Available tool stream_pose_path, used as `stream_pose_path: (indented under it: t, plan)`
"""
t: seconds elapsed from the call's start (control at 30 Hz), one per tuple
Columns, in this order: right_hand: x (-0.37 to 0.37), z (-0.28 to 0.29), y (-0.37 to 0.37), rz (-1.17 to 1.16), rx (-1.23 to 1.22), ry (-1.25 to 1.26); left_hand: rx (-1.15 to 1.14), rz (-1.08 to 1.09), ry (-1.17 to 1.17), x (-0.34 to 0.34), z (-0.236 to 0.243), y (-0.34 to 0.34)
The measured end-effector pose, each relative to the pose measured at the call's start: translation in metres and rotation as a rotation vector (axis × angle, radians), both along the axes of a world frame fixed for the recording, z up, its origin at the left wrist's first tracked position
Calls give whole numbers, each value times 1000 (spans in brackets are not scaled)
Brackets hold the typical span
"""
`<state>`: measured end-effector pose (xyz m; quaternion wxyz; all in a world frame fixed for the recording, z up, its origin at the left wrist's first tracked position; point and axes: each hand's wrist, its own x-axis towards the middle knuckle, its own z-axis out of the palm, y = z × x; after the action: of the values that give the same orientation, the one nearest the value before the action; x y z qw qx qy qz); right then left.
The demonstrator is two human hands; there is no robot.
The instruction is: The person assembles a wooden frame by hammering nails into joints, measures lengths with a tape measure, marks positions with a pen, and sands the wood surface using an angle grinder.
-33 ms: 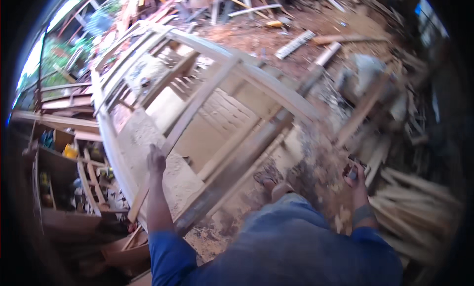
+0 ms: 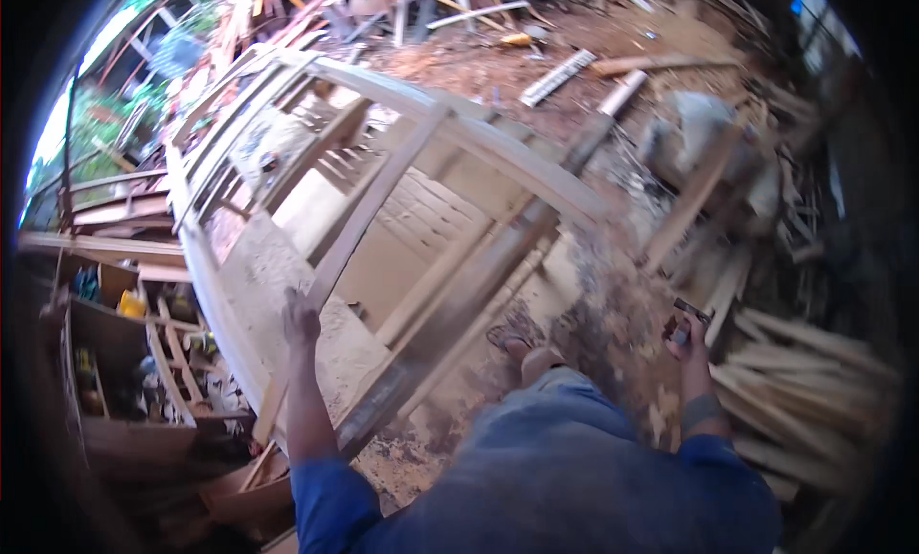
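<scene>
Wooden frame [image 2: 402,229], left hand [image 2: 300,320] resting flat on it, right hand [image 2: 684,336] clenched around small tool [image 2: 691,312]

Small yellow container [image 2: 131,303] on the open wooden shelf [image 2: 105,363] at lower left, blurred yellow-and-dark packages [image 2: 201,343] beside it, no signs, no screens in sight

Frame [image 2: 412,210] at centre, over sawdust floor [image 2: 613,305].
Shelf [image 2: 105,353] at nine o'clock; stick pile [image 2: 814,382] at three; foot [image 2: 531,358] at six.
</scene>
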<state>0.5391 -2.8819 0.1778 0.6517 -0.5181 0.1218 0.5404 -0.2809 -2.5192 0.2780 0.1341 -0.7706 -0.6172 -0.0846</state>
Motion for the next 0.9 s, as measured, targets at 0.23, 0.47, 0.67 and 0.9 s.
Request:
stream_pose_path:
  t: [0.23,0.47,0.67,0.9]
  plan:
    - [-31,-20,-155,-443,-167,130,-40,212,-374,111,71,-182]
    - [-63,31,-92,-285,-23,177,-322,242,-379,145,83,-212]
    - [-66,100,-17,88,92,-85,-267,273,-406,154,71,-206]
    - [-45,165,29,449,50,-316,-281,311,-395,172,64,-195]
